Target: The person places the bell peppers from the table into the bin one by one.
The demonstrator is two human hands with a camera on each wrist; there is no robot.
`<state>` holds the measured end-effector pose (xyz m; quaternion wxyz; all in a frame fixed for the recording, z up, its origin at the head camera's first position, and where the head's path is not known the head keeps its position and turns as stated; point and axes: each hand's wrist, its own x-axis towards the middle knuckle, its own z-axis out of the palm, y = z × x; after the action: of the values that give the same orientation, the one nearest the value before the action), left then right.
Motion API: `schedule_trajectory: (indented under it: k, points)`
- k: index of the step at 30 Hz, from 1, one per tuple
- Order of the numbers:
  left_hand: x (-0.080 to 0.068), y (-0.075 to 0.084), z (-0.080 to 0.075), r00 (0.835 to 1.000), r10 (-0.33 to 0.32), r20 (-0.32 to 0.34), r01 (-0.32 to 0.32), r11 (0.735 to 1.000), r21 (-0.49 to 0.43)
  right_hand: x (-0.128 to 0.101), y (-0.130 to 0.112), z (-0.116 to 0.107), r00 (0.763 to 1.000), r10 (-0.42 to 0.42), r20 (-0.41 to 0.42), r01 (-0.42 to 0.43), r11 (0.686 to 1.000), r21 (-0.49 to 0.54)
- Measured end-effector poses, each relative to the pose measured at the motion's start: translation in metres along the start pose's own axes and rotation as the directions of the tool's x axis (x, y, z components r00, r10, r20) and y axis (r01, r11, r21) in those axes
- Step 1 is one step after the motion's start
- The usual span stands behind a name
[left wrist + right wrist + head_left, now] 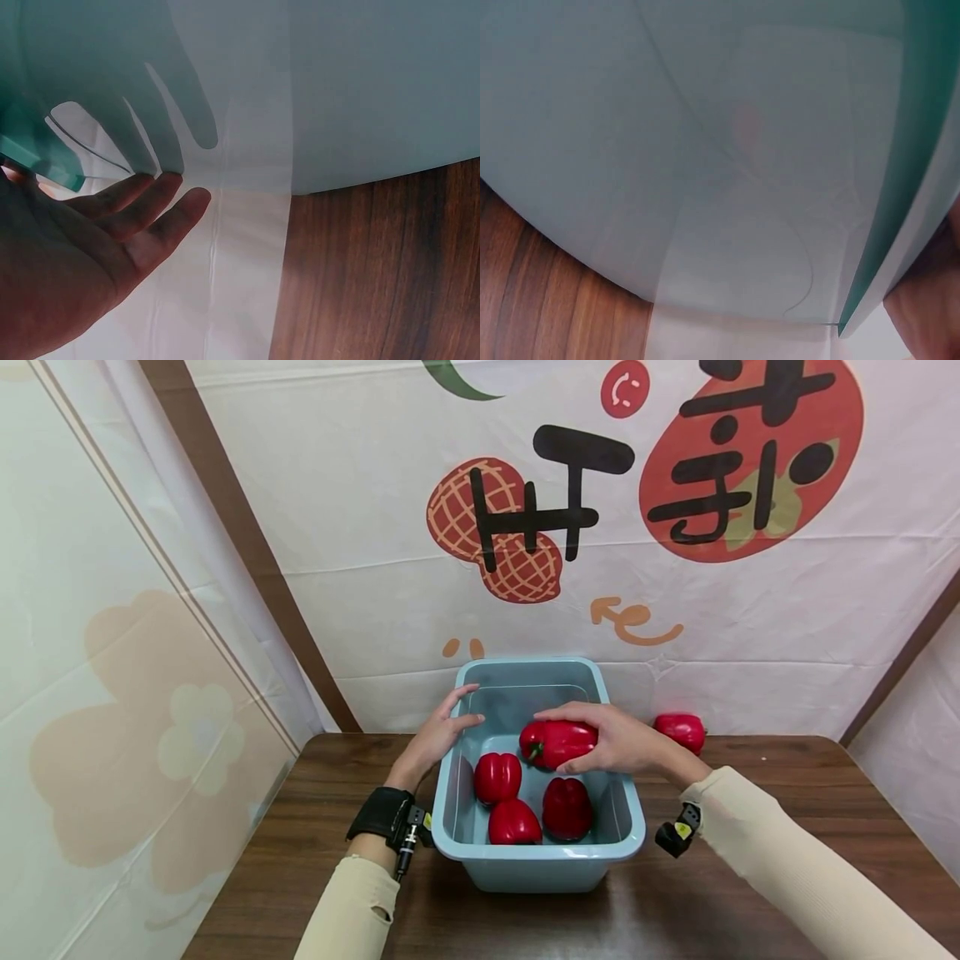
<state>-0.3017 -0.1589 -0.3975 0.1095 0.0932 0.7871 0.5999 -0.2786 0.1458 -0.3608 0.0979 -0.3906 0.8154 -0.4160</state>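
Three peppers lie in the tub at frame centre while the right hand clasps a fourth pepper over it, left hand flat on the rim; a loose clasp might bruise it; wrist views show only tub wall.

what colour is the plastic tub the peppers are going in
Pale blue-green plastic tub, seen best in the head view.

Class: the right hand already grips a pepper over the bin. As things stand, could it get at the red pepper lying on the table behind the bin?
Probably not yet: the right hand is full with a pepper. The table pepper lies just behind its wrist, unblocked.
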Motion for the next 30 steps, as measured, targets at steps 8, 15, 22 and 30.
schedule_trajectory:
  k: [8, 15, 22, 30]
  points:
    - [0.0008, -0.0007, 0.0000, 1.000, 0.005, -0.003, -0.005, 1.000, -0.001, 0.0004, -0.0025, 0.0010, 1.000, 0.012, 0.013, -0.012, 0.999, -0.031]
    - [0.0002, -0.0001, -0.0003, 1.000, 0.011, -0.003, -0.011, 1.000, 0.001, 0.0003, -0.0013, 0.0020, 1.000, 0.013, 0.019, -0.011, 0.997, -0.072]
    - [-0.0004, 0.0004, 0.0003, 1.000, -0.003, -0.012, 0.003, 1.000, -0.004, 0.0002, 0.0005, 0.0046, 1.000, 0.015, 0.014, -0.013, 0.994, -0.106]
    - [-0.0011, -0.0006, 0.0011, 1.000, -0.007, -0.004, 0.007, 1.000, -0.003, -0.0013, 0.0007, 0.0044, 1.000, 0.014, -0.013, -0.015, 0.992, -0.124]
